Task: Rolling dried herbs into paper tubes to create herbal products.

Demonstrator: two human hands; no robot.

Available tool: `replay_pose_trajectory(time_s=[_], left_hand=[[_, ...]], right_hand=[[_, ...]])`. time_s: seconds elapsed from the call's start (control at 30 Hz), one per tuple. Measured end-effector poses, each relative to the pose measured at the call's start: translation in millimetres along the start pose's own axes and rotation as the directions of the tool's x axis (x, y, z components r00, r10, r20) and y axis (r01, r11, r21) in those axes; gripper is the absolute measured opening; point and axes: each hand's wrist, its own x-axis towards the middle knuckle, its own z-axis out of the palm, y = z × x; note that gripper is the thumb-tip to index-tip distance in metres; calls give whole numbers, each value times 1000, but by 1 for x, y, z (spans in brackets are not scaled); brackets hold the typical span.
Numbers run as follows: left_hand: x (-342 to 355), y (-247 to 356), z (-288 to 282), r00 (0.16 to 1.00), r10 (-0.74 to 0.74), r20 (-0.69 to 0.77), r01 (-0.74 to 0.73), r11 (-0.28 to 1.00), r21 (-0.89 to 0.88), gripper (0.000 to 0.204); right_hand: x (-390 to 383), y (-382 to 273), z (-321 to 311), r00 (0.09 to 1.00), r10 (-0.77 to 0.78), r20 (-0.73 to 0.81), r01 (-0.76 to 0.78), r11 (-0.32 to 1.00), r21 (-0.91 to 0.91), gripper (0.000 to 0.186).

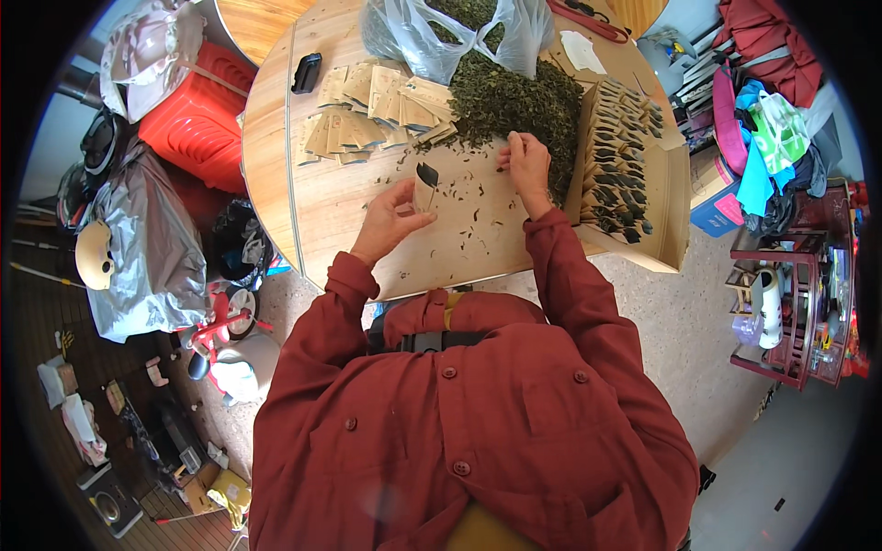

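Between the thumb and fingers of my left hand (393, 220) stands a small tan paper packet (424, 198), its top edge spread around a dark opening. My right hand (527, 171) is at the near left edge of a heap of dried dark green leaves (510, 103), fingers curled and pressed together; what they pinch, if anything, is hidden. Fanned stacks of flat tan packets (344, 131) lie beyond my left hand. To the right of the heap, a cardboard box (675, 197) holds rows of packets (617, 165) with dark open tops.
A clear plastic bag (404, 41) of leaves stands at the back of the round wooden table (276, 174). A black object (307, 73) lies at the table's left, and a white paper (582, 52) at the back right. Leaf crumbs dot the wood. Red plastic stools (197, 115) stand left.
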Motion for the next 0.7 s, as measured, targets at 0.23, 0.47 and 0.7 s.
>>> replay_pose_trajectory(time_s=[0.23, 0.47, 0.7], left_hand=[[6, -3, -5, 999, 32, -21, -31, 998, 50, 54], [29, -3, 0, 999, 42, -17, -41, 997, 62, 60], [45, -8, 10, 998, 52, 40, -56, 992, 109, 59]], right_hand=[[0, 13, 0, 998, -68, -18, 70, 990, 119, 26], [-36, -34, -20, 969, -234, 80, 199, 930, 309, 22], [-68, -82, -52, 930, -258, 261, 187, 945, 269, 21]])
